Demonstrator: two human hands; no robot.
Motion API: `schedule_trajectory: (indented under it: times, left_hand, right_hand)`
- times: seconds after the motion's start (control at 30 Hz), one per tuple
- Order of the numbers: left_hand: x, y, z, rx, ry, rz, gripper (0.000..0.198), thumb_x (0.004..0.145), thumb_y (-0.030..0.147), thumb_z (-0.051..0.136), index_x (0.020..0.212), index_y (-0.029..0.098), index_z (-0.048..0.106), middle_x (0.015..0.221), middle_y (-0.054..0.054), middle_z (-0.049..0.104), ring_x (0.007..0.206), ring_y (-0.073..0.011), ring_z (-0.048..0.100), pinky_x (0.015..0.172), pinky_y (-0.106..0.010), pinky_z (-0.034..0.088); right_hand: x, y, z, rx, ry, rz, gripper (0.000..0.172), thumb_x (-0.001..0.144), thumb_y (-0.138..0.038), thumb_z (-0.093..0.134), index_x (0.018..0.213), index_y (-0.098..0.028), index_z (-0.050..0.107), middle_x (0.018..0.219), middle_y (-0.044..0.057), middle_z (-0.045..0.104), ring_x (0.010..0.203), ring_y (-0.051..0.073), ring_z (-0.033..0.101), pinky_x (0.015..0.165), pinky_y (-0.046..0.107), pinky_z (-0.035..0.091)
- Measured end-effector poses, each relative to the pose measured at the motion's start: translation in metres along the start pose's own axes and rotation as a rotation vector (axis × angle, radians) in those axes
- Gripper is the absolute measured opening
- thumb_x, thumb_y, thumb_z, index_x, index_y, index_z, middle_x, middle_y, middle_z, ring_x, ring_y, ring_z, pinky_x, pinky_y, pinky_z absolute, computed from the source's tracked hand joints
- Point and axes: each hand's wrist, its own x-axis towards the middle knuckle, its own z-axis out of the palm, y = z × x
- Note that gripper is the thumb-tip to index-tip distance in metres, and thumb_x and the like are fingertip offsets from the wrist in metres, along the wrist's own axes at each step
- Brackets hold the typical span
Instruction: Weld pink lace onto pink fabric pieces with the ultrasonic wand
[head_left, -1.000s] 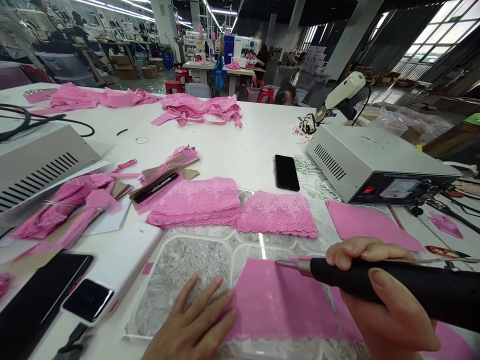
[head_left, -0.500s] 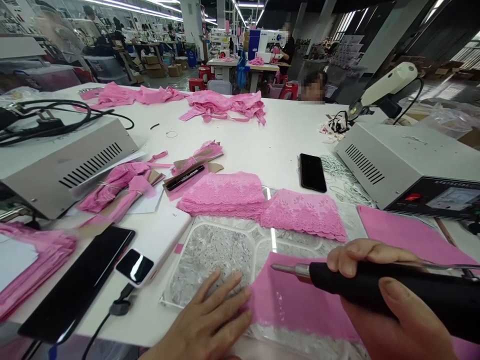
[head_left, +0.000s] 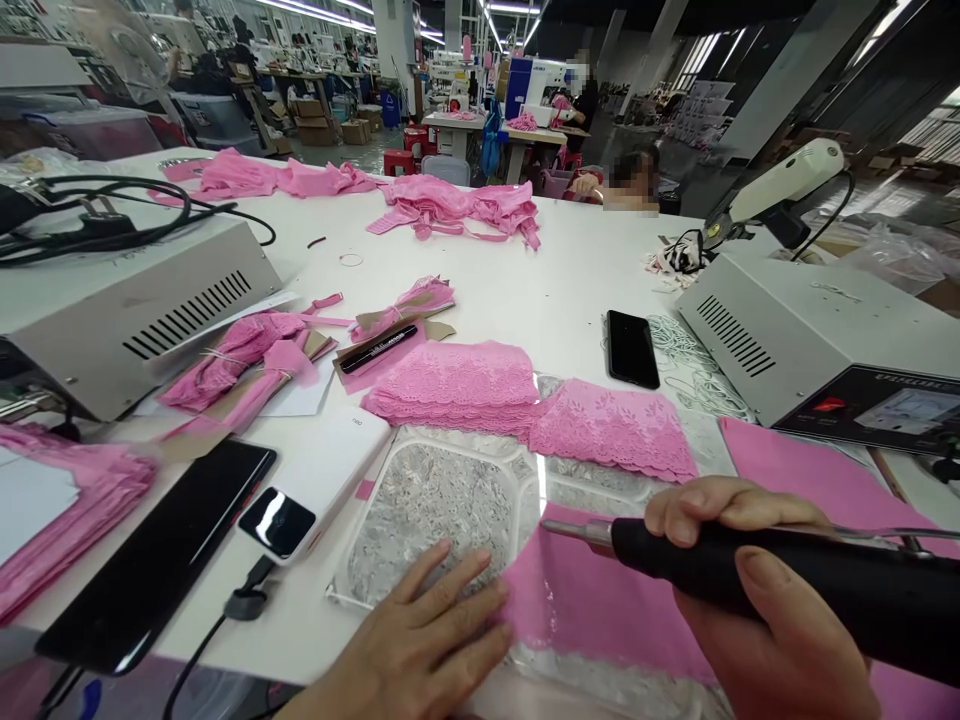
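Note:
My right hand (head_left: 757, 590) is wrapped round a black ultrasonic welding gun (head_left: 720, 560) with a tapered metal tip. That tip is at the upper left corner of a flat pink fabric piece (head_left: 600, 600); whether it presses on the cloth I cannot tell. A dotted line of small shiny marks runs down the fabric near its left side. My left hand (head_left: 427, 640) lies with fingers spread, fingertips on the fabric's left edge and on the grey marbled board (head_left: 427, 510) under it. Behind the fabric are two stacks of pink lace pieces (head_left: 457, 385), (head_left: 611, 425).
Grey control boxes stand left (head_left: 142, 310) and right (head_left: 817, 320). On the white table lie a phone (head_left: 632, 348), a white power bank (head_left: 337, 455), a long black device (head_left: 161, 555), a marker (head_left: 379, 348) and pink garment bundles (head_left: 240, 360). Another person sits beyond the far edge.
The view has shifted slightly. The welding gun's tip has moved a little left and up over the fabric, nearer its corner. My left hand stays in place.

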Motion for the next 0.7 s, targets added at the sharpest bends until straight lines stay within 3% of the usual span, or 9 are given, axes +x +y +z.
schedule_trajectory:
  times: [0.33, 0.7]
  left_hand:
    - [0.000, 0.002, -0.010, -0.004, -0.044, -0.006, 0.048, 0.094, 0.050, 0.060, 0.128, 0.017, 0.061, 0.143, -0.011, 0.054, 0.145, -0.0294, 0.033, 0.119, -0.050, 0.027]
    - [0.002, 0.005, -0.022, -0.016, -0.125, -0.026, 0.045, 0.095, 0.049, 0.058, 0.128, 0.018, 0.061, 0.141, -0.010, 0.056, 0.146, -0.0271, 0.031, 0.120, -0.047, 0.027]
  right_hand:
    - [-0.006, -0.005, 0.001, 0.038, -0.026, 0.030, 0.011, 0.080, -0.029, 0.067, 0.087, -0.021, 0.064, 0.075, 0.001, 0.058, 0.061, 0.013, 0.054, 0.057, 0.032, 0.055]
    - [-0.009, -0.009, 0.008, -0.002, -0.079, 0.092, 0.012, 0.081, -0.030, 0.071, 0.083, -0.022, 0.062, 0.077, 0.000, 0.057, 0.064, 0.014, 0.057, 0.060, 0.031, 0.058]
